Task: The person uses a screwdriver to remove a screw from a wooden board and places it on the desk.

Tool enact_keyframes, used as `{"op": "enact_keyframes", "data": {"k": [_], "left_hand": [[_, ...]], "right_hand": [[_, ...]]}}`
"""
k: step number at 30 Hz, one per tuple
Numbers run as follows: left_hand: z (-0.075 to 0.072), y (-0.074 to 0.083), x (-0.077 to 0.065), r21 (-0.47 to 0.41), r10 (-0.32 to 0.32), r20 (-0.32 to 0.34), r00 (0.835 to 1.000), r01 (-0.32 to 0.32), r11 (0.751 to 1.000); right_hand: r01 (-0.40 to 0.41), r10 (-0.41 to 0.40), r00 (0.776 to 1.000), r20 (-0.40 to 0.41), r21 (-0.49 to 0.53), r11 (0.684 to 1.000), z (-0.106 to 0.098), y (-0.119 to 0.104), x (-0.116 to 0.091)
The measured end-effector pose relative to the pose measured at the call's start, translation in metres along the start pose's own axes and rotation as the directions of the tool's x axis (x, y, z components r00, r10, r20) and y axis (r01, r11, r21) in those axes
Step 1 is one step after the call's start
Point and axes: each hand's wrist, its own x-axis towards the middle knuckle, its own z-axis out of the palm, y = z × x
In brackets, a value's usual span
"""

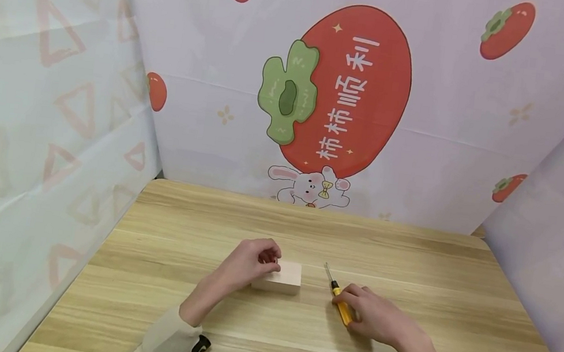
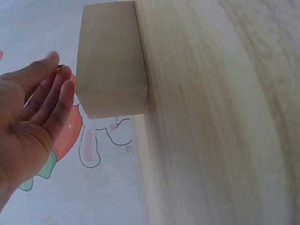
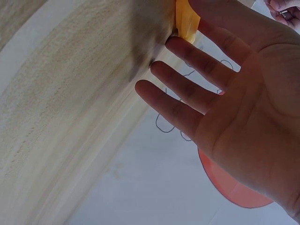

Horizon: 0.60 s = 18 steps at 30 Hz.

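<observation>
Between thumb and fingertips my left hand (image 1: pixel 246 263) pinches a small, thin, screw-like metal piece (image 2: pixel 60 66), mostly covered by the fingers. That hand is just above the left part of a pale wooden block (image 1: pixel 289 274), which lies flat on the table. Further right, a screwdriver (image 1: pixel 343 312) with a yellow handle, black collar and metal shaft lies on the table, its tip pointing away. The thumb and index finger of my right hand (image 1: pixel 378 316) grip its handle from both sides. In the right wrist view the other fingers (image 3: pixel 180 86) stretch out beside the yellow handle.
The wood-grain table (image 1: pixel 169 297) runs back to a printed cloth wall (image 1: pixel 201 149) with persimmons and a rabbit. More cloth hangs along the left and right sides. Dark straps show at both sleeve cuffs.
</observation>
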Motion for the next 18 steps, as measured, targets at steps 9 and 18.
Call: {"op": "enact_keyframes", "data": {"k": [9, 18], "left_hand": [[-0.008, -0.004, -0.005, -0.030, 0.009, -0.056, 0.998, -0.011, 1.000], [-0.018, -0.010, -0.016, -0.073, 0.012, -0.088, 0.996, -0.019, 0.997]], "right_hand": [[-0.001, 0.001, 1.000, -0.004, -0.008, 1.000, -0.002, -0.001, 0.000], [0.001, -0.001, 1.000, 0.001, 0.004, 1.000, -0.002, -0.002, -0.001]]}}
